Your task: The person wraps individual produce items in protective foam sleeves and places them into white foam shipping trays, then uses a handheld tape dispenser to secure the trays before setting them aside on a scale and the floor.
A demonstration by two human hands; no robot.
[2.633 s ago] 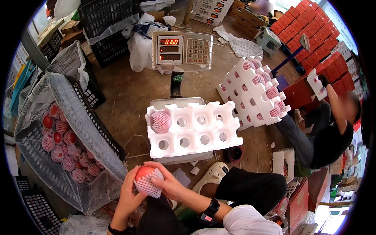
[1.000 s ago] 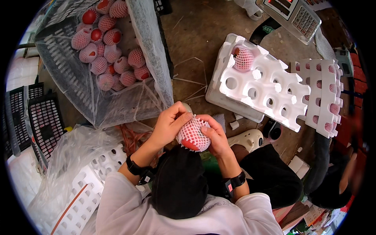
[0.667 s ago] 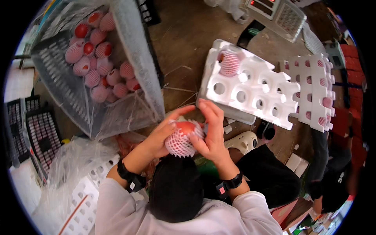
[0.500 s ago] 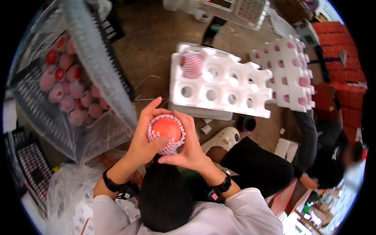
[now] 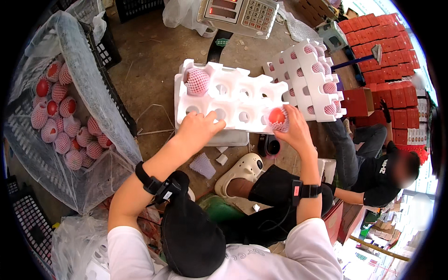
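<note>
My white foam tray (image 5: 232, 114) lies at twelve o'clock from me, with two rows of round cups. A pinkish netted fruit (image 5: 197, 82) sits in its ten o'clock cup. I hold a red fruit (image 5: 276, 116), wrapped but bare on one side, at the four o'clock corner.

Left fingers (image 5: 211, 117) bent, right fingers (image 5: 294, 116) curled
</note>
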